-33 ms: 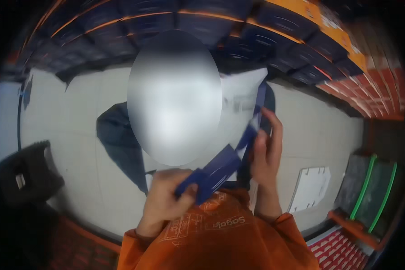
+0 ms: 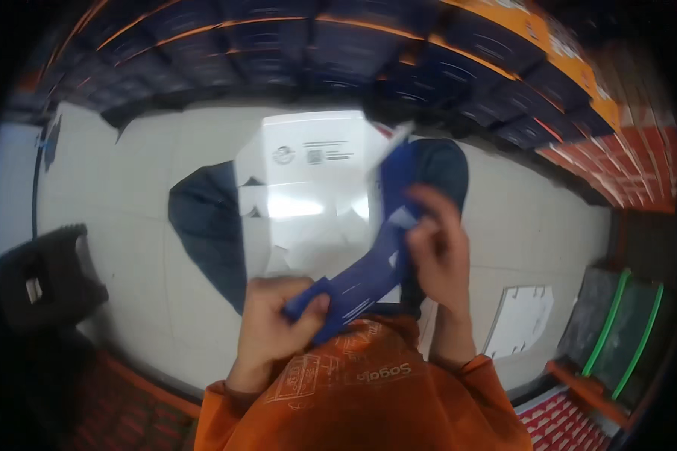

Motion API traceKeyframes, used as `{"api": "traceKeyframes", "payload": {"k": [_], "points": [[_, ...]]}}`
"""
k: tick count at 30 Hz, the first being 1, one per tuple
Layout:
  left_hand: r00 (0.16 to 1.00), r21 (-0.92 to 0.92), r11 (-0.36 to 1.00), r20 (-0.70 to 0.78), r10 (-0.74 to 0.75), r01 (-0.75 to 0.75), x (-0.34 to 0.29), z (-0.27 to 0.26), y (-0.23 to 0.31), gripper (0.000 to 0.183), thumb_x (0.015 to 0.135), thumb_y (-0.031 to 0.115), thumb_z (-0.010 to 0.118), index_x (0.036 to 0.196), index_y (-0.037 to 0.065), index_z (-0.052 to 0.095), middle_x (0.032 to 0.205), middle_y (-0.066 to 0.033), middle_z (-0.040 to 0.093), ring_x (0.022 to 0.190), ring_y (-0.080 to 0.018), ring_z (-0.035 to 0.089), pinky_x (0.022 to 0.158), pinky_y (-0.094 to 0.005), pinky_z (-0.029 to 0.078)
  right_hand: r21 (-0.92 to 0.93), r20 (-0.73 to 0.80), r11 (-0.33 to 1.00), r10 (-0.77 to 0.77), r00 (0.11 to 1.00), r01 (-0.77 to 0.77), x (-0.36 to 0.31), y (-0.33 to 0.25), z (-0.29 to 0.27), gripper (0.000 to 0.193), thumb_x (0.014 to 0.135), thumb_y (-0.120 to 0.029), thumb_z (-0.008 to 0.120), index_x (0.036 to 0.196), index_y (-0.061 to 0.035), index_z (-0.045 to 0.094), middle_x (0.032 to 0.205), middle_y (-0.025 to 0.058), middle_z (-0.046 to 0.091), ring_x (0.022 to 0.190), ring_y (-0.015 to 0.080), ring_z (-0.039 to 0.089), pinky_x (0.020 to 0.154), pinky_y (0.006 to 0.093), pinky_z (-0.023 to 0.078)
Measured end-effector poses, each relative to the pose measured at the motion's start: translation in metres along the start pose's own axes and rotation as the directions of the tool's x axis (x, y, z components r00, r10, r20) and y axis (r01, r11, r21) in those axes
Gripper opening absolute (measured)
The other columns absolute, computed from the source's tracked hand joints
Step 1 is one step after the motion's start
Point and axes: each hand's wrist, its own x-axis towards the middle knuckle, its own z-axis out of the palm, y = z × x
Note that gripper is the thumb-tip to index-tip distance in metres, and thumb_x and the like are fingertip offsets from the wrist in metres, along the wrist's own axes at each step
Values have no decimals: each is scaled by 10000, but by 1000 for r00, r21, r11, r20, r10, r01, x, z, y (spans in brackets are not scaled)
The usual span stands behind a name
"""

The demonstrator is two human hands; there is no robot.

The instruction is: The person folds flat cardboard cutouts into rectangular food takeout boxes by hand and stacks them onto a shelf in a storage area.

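Observation:
A dark blue cardboard piece [image 2: 362, 284], partly folded, stretches from my left hand up to the far right, over a white card sheet. My left hand [image 2: 277, 319] grips its lower end, thumb on top and fingers curled underneath. At its right edge, my right hand [image 2: 442, 252] has its bent fingers closed about the fold; motion blurs the fingertips. Beneath lies the white cardboard sheet [image 2: 312, 169], a box blank with cut flaps and dark print on its far panel. It rests across my legs, between the knees.
Dark blue boxes [image 2: 353, 45] line the far side, with orange-edged ones at far right and red-and-white stacks [image 2: 617, 169] beside them. A black plastic stool [image 2: 49, 278] stands at left. A white cut sheet [image 2: 520, 319] lies on the tiled floor at right, near green-edged panels [image 2: 609, 331].
The blue cardboard has opened out into a longer strip. My right hand has shifted slightly lower, and the white sheet now shows fully, where a pale blurred oval covered it.

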Motion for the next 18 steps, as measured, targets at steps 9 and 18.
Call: {"api": "traceKeyframes", "payload": {"k": [9,18], "points": [[984,-219,969,111,141,-114,4,-15,-36,153,801,24,627,665,-30,582,543,-61,509,556,-45,435,529,-240,381,-559,649,670,-12,760,488,0,-2,26,333,735,-109,822,1034,-68,680,820,55,673,658,129,626,549,279,479],[979,-451,873,0,205,-183,21,-21,-28,122,740,57,641,691,-49,605,612,-89,578,566,-116,535,546,-274,425,-631,651,619,95,753,467,4,-7,15,673,581,-271,910,1159,-96,614,1059,119,576,953,233,572,750,370,468]]}}
